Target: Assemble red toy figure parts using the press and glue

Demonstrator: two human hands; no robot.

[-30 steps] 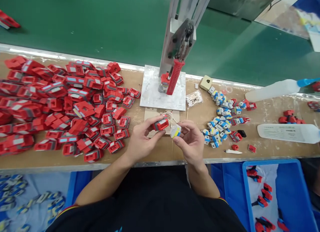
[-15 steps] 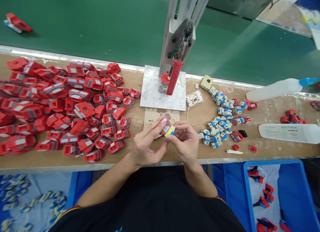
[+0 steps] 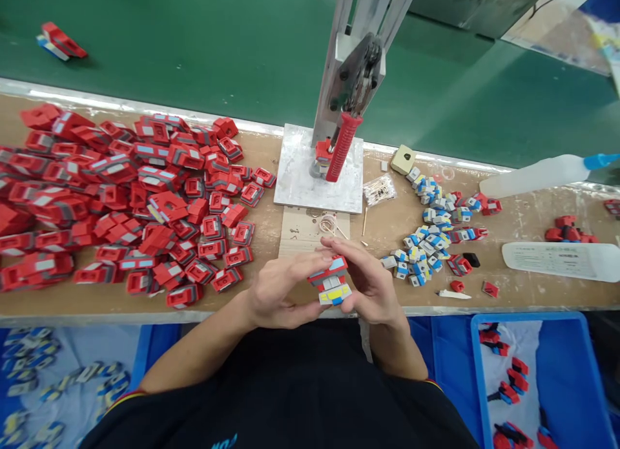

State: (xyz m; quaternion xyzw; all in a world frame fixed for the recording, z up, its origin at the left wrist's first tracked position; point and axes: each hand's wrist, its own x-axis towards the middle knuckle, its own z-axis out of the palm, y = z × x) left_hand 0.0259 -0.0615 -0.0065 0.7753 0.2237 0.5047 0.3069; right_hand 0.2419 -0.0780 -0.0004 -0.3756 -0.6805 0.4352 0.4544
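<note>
Close to my body, a small toy part (image 3: pixel 333 282) sits between my two hands. Its upper portion is red and grey with a pale blue window; the lower portion is white, yellow and blue. My left hand (image 3: pixel 281 294) grips it from the left, thumb low and fingers over the upper side. From the right, my right hand (image 3: pixel 372 284) curls around it, thumb near the lower edge. Just beyond my fingers lies a cardboard piece (image 3: pixel 293 232) with a small ring-shaped container (image 3: pixel 327 223) and swab sticks on it.
A lever press (image 3: pixel 341 148) on a metal plate (image 3: pixel 290 171) stands ahead. Red toy parts (image 3: pixel 165 207) are heaped left; white-blue-yellow parts (image 3: pixel 426 242) lie right. A bag of cotton swabs (image 3: pixel 380 188), a knife (image 3: pixel 454 294), plastic bottles (image 3: pixel 557 260) and a blue bin (image 3: pixel 569 371) are rightward.
My hands have drawn back toward my body with the toy part. Its white-yellow-blue portion has turned to point down toward me, and the ring-shaped container shows more fully.
</note>
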